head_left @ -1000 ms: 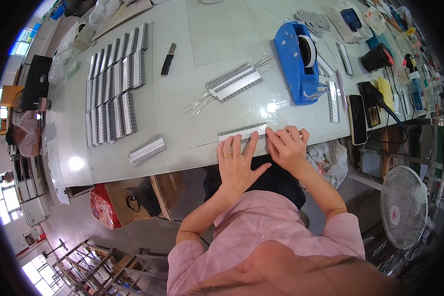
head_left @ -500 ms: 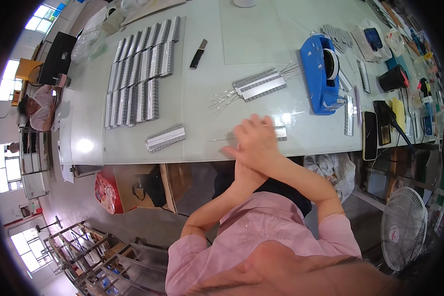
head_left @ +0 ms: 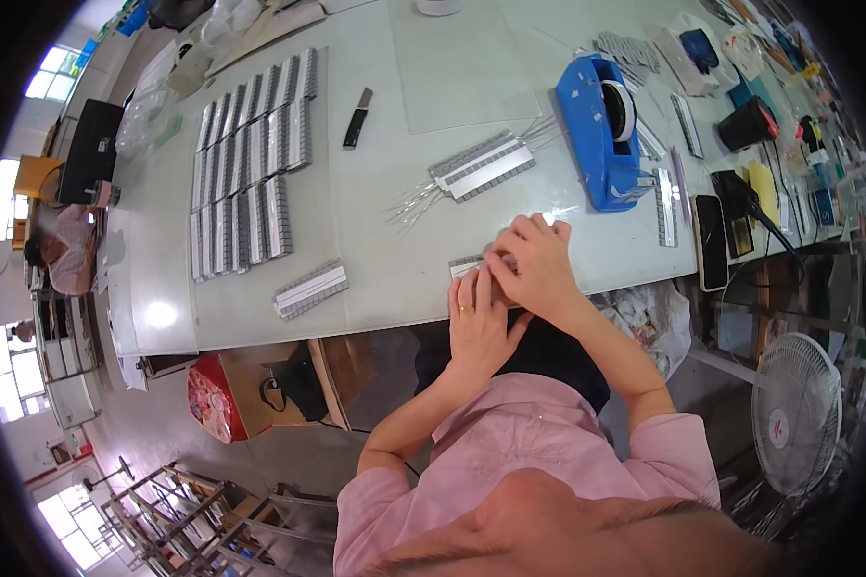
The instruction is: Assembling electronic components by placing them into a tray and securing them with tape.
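Both of my hands meet at the table's near edge, over a short grey-and-white strip (head_left: 465,265) with checked borders, which they partly cover. My left hand (head_left: 476,325) rests its fingertips on the strip's near side, fingers stretched and thumb apart. From the right, my right hand (head_left: 537,267) bends its fingers down and closes them on the strip beside the left fingertips. Just beyond lies a bundle of similar strips (head_left: 483,167) with thin wires (head_left: 419,200) fanning from both ends. Another strip pair (head_left: 311,289) lies to the left.
Rows of stacked strips (head_left: 250,163) fill the table's left part. A black-handled knife (head_left: 357,121) lies beside them. To the right stand a blue tape dispenser (head_left: 597,135), a phone (head_left: 710,242) and a black cup (head_left: 747,128). A fan (head_left: 796,413) stands below right.
My hands were crossed, the right over the left; now they are apart, with fingers on the strip. The view has shifted slightly, and more of the strip's left end shows.
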Demonstrator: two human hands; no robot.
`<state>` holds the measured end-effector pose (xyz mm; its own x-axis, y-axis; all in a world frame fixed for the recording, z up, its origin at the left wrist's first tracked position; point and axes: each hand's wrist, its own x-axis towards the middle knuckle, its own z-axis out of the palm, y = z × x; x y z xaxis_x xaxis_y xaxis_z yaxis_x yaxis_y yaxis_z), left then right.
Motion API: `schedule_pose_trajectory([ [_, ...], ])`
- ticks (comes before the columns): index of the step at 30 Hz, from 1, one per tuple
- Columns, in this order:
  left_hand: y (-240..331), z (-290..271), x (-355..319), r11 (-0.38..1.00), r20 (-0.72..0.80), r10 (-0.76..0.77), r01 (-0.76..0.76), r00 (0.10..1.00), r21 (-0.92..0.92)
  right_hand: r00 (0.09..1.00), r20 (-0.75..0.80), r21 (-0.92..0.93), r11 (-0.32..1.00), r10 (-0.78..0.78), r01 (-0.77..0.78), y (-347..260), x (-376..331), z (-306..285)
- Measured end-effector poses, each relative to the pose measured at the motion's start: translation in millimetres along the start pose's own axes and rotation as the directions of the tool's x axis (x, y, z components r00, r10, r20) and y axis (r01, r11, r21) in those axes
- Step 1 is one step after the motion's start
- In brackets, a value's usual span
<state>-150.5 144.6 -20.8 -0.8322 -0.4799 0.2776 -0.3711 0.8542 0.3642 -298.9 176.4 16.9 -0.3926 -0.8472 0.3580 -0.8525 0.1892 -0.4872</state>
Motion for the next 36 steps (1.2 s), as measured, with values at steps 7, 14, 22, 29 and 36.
schedule_pose_trajectory([
  [7,4,-4,2,1.000,0.038,0.004,-0.004,0.999,0.014,0.967,-0.060,0.027,0.969,0.248,-0.247,11,-19,-3],
  [14,6,-2,1,0.999,0.010,0.010,-0.011,1.000,0.036,0.973,-0.005,-0.065,0.971,0.231,-0.231,11,-24,-6],
  [22,8,-6,8,0.998,0.030,0.018,-0.020,0.999,0.058,0.971,-0.206,-0.166,0.973,0.124,-0.160,27,-18,-46],
  [29,6,-11,8,0.995,0.040,0.017,-0.021,0.999,0.100,0.947,-0.297,-0.376,0.896,0.124,-0.235,98,10,-157],
  [36,7,-7,9,0.993,0.045,0.041,-0.045,0.998,0.110,0.946,0.030,-0.051,0.946,0.321,-0.320,125,31,-175],
])
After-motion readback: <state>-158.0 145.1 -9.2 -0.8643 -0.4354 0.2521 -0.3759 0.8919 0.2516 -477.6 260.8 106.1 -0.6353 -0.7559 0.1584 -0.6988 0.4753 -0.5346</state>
